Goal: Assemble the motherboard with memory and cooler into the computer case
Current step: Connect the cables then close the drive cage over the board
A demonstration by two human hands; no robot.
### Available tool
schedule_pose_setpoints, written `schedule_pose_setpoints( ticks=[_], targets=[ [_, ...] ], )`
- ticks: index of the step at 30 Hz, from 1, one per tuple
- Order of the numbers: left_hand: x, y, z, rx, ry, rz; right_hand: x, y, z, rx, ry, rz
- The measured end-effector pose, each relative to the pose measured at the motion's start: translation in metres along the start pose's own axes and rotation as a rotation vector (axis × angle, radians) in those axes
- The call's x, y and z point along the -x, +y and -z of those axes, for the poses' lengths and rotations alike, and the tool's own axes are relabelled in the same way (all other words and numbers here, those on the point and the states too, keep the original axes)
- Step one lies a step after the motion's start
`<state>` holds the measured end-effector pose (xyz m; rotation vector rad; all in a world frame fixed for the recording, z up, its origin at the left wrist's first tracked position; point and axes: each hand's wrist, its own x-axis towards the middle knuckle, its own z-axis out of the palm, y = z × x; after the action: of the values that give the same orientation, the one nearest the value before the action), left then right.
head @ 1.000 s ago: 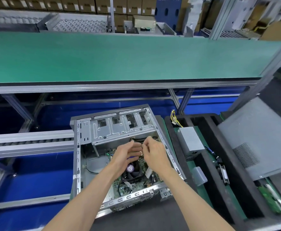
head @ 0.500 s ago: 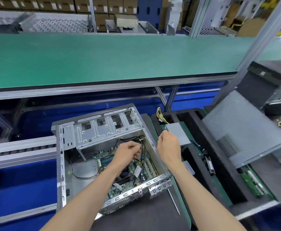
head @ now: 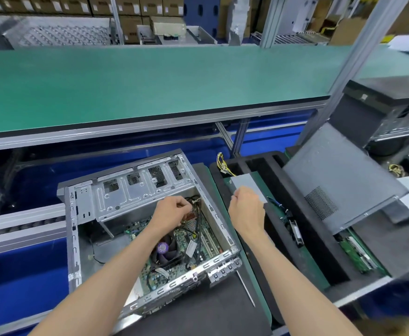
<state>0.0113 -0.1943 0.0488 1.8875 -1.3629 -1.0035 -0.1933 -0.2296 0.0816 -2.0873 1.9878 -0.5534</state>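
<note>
An open grey metal computer case point(head: 135, 214) lies on its side on a black mat on the counter point(head: 198, 314), with the green motherboard point(head: 188, 241) and its black fan cooler point(head: 165, 251) seated inside. The left hand point(head: 172, 212) pinches black cables point(head: 197, 214) inside the case. The right hand point(head: 247, 209), fingers curled, grips the near edge of a grey metal power supply box point(head: 245, 181) in a black foam tray point(head: 259, 166) just beside the case.
</note>
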Motion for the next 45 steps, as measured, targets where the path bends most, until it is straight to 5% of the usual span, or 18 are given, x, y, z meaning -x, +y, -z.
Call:
schedule_pose_setpoints(
  ticks=[5, 10, 18, 26, 34, 45],
  targets=[
    [0.005, -0.022, 0.012, -0.152, 0.004, -0.018, 0.015, -0.042, -0.008, -0.092, 0.012, 0.259],
    [0.008, -0.032, 0.004, -0.285, -0.08, -0.083, 0.032, -0.068, -0.03, -0.089, -0.194, 0.441],
    [-0.018, -0.022, -0.035, -0.384, -0.127, 0.027, 0.052, -0.056, -0.053, 0.186, -0.692, 0.229],
    [-0.027, -0.025, -0.049, -0.46, -0.189, 0.102, 0.038, -0.054, -0.057, 0.124, -0.758, 0.051],
    [-0.034, -0.044, -0.031, 0.033, -0.163, 0.084, 0.026, -0.053, -0.063, -0.169, -0.743, -0.114],
    [-0.045, -0.049, -0.024, 0.242, -0.281, 0.147, 0.018, -0.054, -0.067, -0.49, -0.777, -0.345]
  ],
)
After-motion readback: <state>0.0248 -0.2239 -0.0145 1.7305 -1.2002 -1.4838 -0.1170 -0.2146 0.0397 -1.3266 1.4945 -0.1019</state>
